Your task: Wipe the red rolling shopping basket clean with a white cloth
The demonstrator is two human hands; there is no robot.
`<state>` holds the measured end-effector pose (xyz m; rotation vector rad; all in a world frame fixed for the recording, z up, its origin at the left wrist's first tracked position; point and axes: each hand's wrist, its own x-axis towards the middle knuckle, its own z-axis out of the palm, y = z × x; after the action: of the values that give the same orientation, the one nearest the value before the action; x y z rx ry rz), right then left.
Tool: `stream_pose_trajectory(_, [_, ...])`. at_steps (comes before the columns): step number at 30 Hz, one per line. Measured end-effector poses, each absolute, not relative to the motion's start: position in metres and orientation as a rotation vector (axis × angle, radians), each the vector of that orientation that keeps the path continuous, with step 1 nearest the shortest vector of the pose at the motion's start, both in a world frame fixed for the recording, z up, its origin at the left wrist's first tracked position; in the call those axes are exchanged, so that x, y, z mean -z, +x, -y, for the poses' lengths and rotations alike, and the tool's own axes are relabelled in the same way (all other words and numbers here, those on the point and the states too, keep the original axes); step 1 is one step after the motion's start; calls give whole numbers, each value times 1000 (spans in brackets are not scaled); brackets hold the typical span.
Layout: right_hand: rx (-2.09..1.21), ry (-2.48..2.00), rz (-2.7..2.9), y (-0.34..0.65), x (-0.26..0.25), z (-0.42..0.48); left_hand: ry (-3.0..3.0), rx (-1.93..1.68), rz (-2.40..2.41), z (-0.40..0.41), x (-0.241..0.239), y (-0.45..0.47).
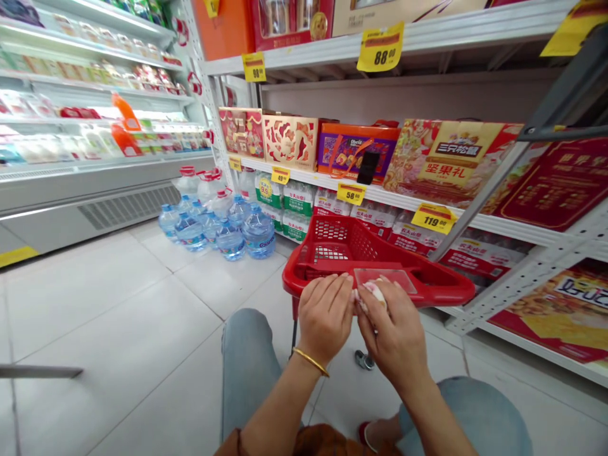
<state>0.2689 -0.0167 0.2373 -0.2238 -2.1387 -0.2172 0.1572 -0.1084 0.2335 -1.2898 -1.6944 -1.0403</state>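
Note:
My left hand (325, 315) and my right hand (389, 329) meet in front of me, just before the near rim of a red shopping basket (430, 285). My right hand is closed round a small white and pink thing (375, 292) that I cannot name. My left hand's fingers are curled, their tips touching that thing. A clear plastic tag holder (384, 278) lies on the basket's rim right above my hands. A gold bangle (311, 361) is on my left wrist. My knees in blue jeans (247, 361) show below.
Shelves on the right carry gift boxes (449, 161) and yellow price tags (433, 217). Large water bottles (232, 231) stand on the floor at the shelf's end. A chilled cabinet (95, 126) runs along the left. White floor tiles (118, 304) lie between.

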Motion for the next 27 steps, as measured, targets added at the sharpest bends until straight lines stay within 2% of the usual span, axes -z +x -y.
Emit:
stream_pose_trajectory(5, [191,-252,2069,271,-240,7,-1409,922,1624,105,-229,156])
stream_pose_trajectory(13, [-69,-409,2106,244,-266,-1,-1409,913,1590,95,-222,160])
stream_pose_trajectory(22, [93,-421,2079,259,-266,-9,-1431,808,1600,96,-218,157])
stream_pose_trajectory(27, [-15,-472,2122,271,-270,-26,-1393,792,1587,92,-219,160])
